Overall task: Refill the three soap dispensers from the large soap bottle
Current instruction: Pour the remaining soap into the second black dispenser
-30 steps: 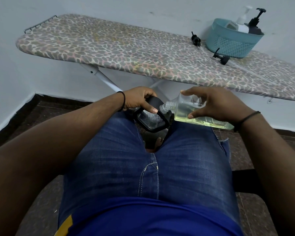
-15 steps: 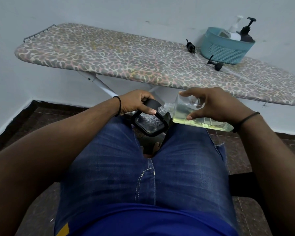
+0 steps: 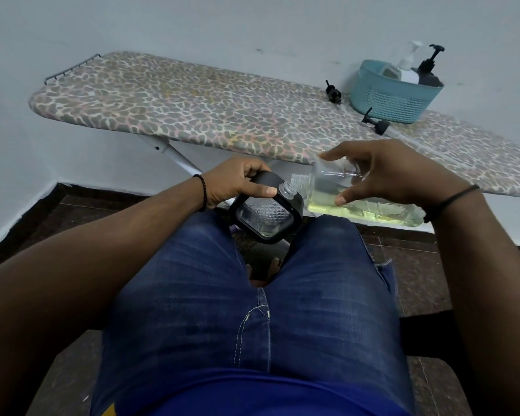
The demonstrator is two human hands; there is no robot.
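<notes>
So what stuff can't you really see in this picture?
- Head view: whether soap flows from the large soap bottle into the dispenser; too small to tell.
- The two dispensers' bodies in the basket; its wall hides them.
- The dispenser's far side; the left hand covers it.
- The bottle's base; the right hand and wrist cover it.

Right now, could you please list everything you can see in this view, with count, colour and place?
Large soap bottle: one, clear with yellowish liquid, tipped toward the dispenser.
Dispenser: one, clear with black frame, above the lap.
Pump heads: two, black, loose on the board beside the basket.
Basket: one, teal, far end of the board.
Pump bottles: two, white and black, in the basket.
Ironing board: one, leopard-print cover, against the wall.
Left hand: holds the dispenser.
Right hand: holds the large soap bottle.
</notes>
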